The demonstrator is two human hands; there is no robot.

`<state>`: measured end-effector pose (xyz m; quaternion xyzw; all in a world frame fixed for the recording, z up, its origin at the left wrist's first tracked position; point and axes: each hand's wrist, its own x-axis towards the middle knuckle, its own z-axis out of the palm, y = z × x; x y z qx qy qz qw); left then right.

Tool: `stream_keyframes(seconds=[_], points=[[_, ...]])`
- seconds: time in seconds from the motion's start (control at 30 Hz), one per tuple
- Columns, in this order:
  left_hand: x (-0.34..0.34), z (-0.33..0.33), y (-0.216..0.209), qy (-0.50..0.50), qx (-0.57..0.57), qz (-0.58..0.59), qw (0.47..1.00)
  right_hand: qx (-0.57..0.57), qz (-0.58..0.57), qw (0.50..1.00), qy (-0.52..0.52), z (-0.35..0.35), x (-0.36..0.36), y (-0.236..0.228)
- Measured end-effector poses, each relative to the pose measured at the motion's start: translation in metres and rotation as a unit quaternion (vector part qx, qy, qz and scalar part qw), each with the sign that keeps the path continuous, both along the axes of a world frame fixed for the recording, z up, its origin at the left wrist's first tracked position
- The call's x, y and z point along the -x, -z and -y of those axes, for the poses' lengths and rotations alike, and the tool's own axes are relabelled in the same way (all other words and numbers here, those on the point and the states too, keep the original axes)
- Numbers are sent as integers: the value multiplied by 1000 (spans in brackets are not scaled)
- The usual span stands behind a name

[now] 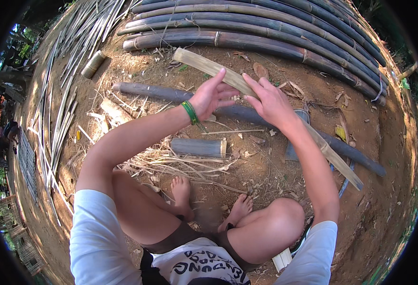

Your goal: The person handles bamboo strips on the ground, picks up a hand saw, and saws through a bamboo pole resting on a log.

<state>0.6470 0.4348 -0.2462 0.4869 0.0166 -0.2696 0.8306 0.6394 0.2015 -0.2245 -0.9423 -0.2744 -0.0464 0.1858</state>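
A long, pale split bamboo slat slants across the space before me, its far end up and to the left. My right hand has its thumb and fingers around the slat's middle, and the slat passes beneath my wrist. Beside it, my left hand has its thumb up against the slat and its fingers stretched out, not closed around it. A green bracelet circles my left wrist. Under the slat, a dark bamboo pole lies on the ground. Nearer my feet is a short bamboo section.
Several thick bamboo poles lie side by side at the back. Thin bamboo strips spread along the left, near a short bamboo piece. Shavings litter the dirt by my bare feet. A yellow leaf lies at right.
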Motion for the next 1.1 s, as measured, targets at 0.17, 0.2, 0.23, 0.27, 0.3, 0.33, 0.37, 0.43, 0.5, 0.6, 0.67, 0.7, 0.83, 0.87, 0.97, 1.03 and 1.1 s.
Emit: stream_keyframes(seconds=[0.17,0.2,0.23,0.27,0.3,0.33,0.37,0.43,0.5,0.6,0.67,0.7,0.83,0.87,0.97,1.03,1.1], points=[[-16,-64,-9,-231,-43,25,972,-25,5,998,-64,-68,-24,-8],[-19,-82,-6,-284,-53,14,957,-22,-13,997,-67,-76,-25,-6],[-23,-100,-3,-336,-62,3,940,-22,-36,997,-64,-72,-25,8],[-31,-132,12,-348,-51,11,936,-18,-54,996,-62,-60,-24,20],[-37,-166,28,-389,-57,-6,920,6,-80,996,-45,-51,-20,30],[-45,-191,45,-428,-46,-13,902,38,-104,994,-18,-34,-15,37],[-51,-214,65,-466,-36,-22,884,47,-95,994,-14,-13,-12,48],[-57,-266,114,-518,-52,-77,850,63,-125,990,1,6,-10,65],[-60,-304,152,-542,-69,-116,829,86,-192,977,32,13,-10,70],[-66,-340,194,-564,-53,-131,814,70,-162,984,-20,15,-5,86],[-73,-348,209,-579,-45,-161,798,58,-148,987,-32,11,0,94],[-78,-349,214,-580,-57,-175,794,51,-140,988,-38,9,2,97],[-92,-365,235,-578,-124,-185,785,38,-141,988,-48,-5,8,115],[-93,-368,240,-557,-160,-187,793,23,-137,989,-49,-8,10,117],[-99,-367,252,-521,-254,-164,798,1,-139,989,-43,-11,9,122],[-107,-352,255,-532,-281,-160,782,3,-123,992,-36,-10,8,124],[-100,-382,258,-523,-283,-141,791,-11,-102,994,-49,-22,2,129]])
